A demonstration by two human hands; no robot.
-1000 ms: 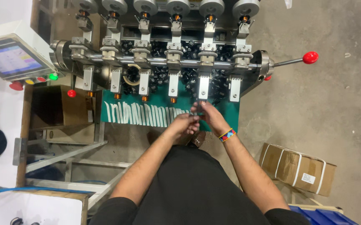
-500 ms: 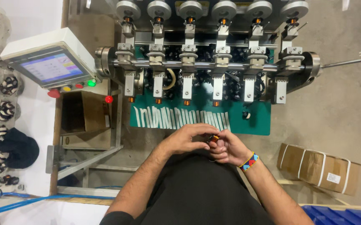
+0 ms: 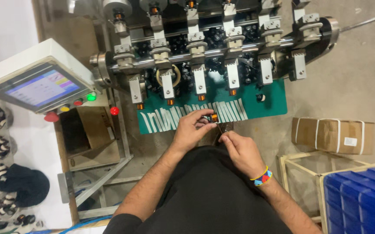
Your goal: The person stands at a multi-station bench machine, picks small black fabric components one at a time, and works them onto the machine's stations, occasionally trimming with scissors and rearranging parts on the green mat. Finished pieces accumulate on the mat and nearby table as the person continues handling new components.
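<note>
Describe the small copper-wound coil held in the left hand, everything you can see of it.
The copper-wound coil is a small bobbin with shiny orange-copper winding and dark ends. The left hand pinches it at its fingertips, just over the green mat's near edge. The right hand is close below; whether it touches the coil cannot be told.

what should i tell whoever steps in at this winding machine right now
Left hand: grip on a small copper-wound coil at the front edge of the green tray.
Right hand: fingers pinched just below the coil, probably on fine wire; too thin to confirm.
Winding machine: copper-tipped spindles hang over the tray.
Done: one coil in hand.
Left: the spindles above look still loaded, though this is unclear.
</note>
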